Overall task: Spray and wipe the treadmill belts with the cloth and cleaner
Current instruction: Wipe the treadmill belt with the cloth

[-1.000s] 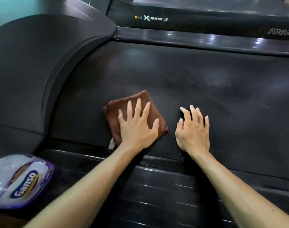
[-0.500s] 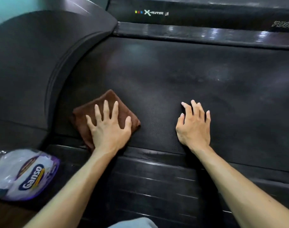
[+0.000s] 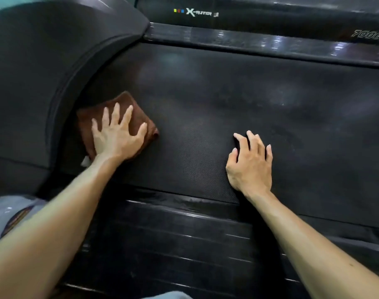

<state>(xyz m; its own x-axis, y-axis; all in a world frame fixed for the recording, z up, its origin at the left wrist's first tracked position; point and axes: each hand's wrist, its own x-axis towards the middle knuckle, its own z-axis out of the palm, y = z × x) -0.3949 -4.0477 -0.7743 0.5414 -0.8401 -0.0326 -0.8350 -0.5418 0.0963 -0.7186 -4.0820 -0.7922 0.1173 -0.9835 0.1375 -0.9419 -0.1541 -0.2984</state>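
The black treadmill belt (image 3: 227, 100) fills most of the view, with the curved motor cover (image 3: 44, 67) at its left end and a ribbed side rail (image 3: 173, 238) along its near edge. The folded brown cloth (image 3: 123, 104) lies on the belt just beside the cover, pressed flat under the left hand (image 3: 117, 139), whose fingers are spread. The right hand (image 3: 251, 167) rests on the bare belt, well apart from the cloth, fingers slightly bent and holding nothing.
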